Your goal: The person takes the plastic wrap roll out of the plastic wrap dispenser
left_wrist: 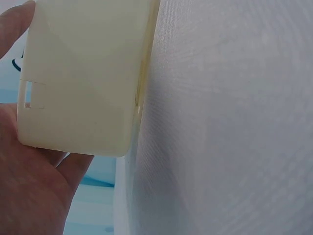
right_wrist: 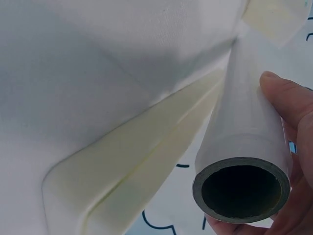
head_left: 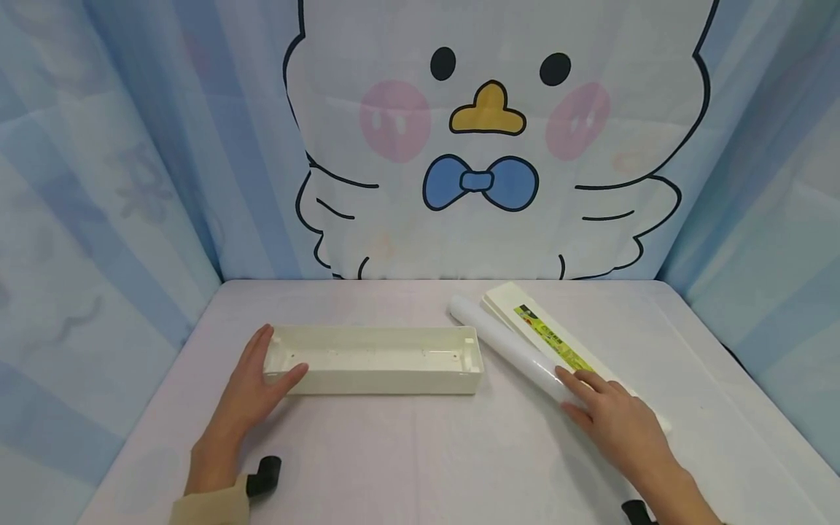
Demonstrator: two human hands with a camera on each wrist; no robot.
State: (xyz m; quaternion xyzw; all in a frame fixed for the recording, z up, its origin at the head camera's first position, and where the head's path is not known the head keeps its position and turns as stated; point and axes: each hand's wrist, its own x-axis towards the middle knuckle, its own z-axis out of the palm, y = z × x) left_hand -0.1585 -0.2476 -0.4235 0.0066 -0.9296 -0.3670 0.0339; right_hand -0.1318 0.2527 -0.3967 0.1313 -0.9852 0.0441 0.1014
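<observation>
A long, cream, open-topped plastic box [head_left: 380,383] stands on the table. My left hand [head_left: 246,397] grips its left end, thumb at the front wall and fingers round the back. In the left wrist view, the box's flat end wall [left_wrist: 88,98] shows a small slot. A roll of cling film [head_left: 508,346] slants across the right side, and my right hand [head_left: 620,419] holds its near end. The right wrist view shows the roll's hollow core [right_wrist: 241,191], with thumb and fingers around the film. Beside the roll lies a long cream lid [head_left: 510,297] with a green-yellow label.
A pale cloth covers the table [head_left: 367,459]. Behind it hangs a curtain [head_left: 488,240] printed with a cartoon face and blue bow tie. Black wrist mounts [head_left: 265,475] sit at both wrists. Blue striped curtains [head_left: 85,240] enclose the sides.
</observation>
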